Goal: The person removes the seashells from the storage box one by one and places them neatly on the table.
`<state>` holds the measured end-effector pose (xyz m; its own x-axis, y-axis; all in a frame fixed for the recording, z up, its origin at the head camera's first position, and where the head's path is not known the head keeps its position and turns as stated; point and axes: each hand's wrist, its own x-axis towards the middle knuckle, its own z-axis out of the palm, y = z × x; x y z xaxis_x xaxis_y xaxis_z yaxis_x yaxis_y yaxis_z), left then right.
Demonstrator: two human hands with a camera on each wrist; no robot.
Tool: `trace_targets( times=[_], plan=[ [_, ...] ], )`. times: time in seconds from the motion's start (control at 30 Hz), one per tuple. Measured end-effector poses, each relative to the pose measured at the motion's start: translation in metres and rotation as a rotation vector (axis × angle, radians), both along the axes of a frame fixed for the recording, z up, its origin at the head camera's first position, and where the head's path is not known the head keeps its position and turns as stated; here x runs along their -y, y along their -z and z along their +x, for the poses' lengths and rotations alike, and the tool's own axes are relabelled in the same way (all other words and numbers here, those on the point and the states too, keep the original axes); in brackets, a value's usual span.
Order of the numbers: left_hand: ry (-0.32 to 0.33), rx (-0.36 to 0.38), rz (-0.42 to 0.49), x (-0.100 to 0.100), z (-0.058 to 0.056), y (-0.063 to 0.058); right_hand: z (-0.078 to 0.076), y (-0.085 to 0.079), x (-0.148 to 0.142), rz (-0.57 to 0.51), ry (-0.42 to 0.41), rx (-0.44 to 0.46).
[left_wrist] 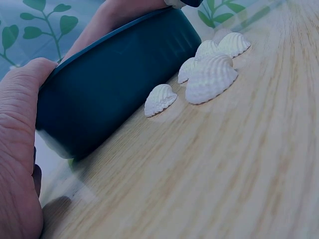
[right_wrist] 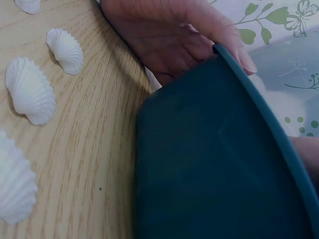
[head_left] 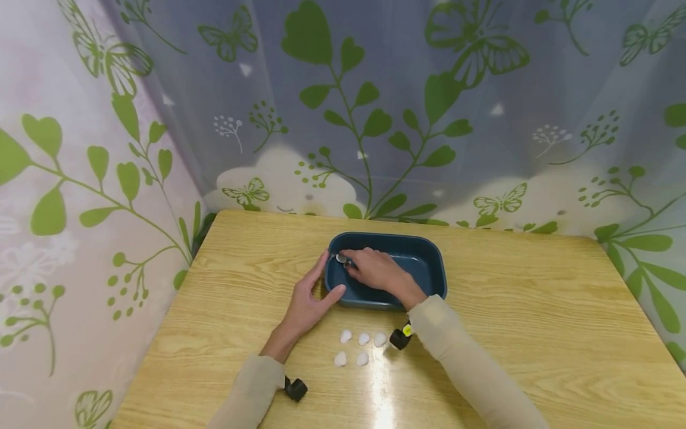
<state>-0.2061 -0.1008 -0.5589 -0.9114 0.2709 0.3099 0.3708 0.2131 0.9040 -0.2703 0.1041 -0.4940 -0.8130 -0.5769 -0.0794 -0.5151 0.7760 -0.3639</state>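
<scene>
A dark blue rectangular basin (head_left: 423, 268) stands on the wooden table. My left hand (head_left: 308, 307) grips its left end, thumb over the near rim and fingers along the outside of the end wall. In the right wrist view the left hand's palm (right_wrist: 164, 45) shows against that wall. My right hand (head_left: 377, 271) reaches down inside the basin at the left end. Its fingertips pinch a small whitish round thing (head_left: 340, 258), whose kind I cannot tell. In front of the basin lie several white ribbed seashells (left_wrist: 212, 82) in two loose rows.
The wooden table (head_left: 536, 310) extends to both sides of the basin. Behind it and at the left hang curtains (head_left: 396, 119) printed with green leaves and butterflies. A black wrist camera (head_left: 296, 389) sits at the left cuff, and another wrist camera (head_left: 399, 339) is beside the nearest shells.
</scene>
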Motion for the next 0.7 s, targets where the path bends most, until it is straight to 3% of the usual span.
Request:
trace_targets(
  times=[0.7],
  plan=[
    [-0.013,-0.005,-0.004,-0.001,0.0004,-0.0008,-0.0001,0.0023,-0.0001,0.01,0.006,-0.073]
  ],
)
